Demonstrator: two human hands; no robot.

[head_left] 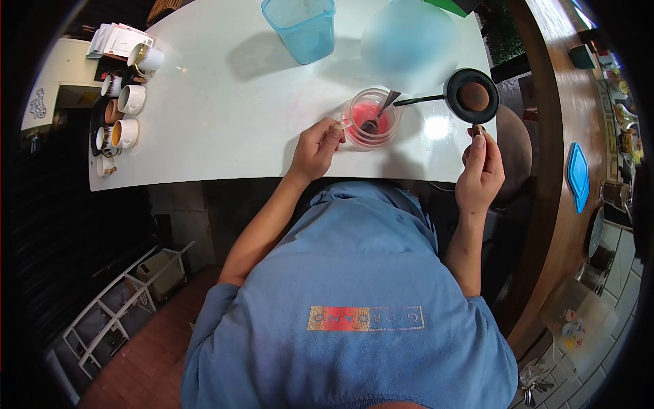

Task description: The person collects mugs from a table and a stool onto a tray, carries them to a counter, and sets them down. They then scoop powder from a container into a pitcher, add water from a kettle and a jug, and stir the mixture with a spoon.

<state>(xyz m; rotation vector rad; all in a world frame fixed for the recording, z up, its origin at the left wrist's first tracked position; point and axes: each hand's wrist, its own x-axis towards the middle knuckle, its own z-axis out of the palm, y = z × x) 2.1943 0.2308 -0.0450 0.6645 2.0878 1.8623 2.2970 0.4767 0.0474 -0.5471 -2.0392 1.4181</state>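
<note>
My left hand (320, 148) is closed on the handle of a clear mug (371, 141) standing near the table's front edge. Inside the mug is a pink liquid (365, 110), with a metal spoon (371, 125) leaning in it. Fingers pinched, my right hand (480, 167) holds a small brown handle (479, 129) just below a round black dish (451, 97). A brown disc (473, 97) shows in the middle of the dish; I cannot tell whether the handle joins it. From the dish, a thin black handle (422, 100) reaches left toward the mug.
A light-blue plastic container (303, 37) and a blurred pale-blue round shape (409, 46) are toward the back of the white table (211, 126). Several cups (131, 99) line its left end. At right, a blue lid (578, 177) lies on the wooden counter (555, 204).
</note>
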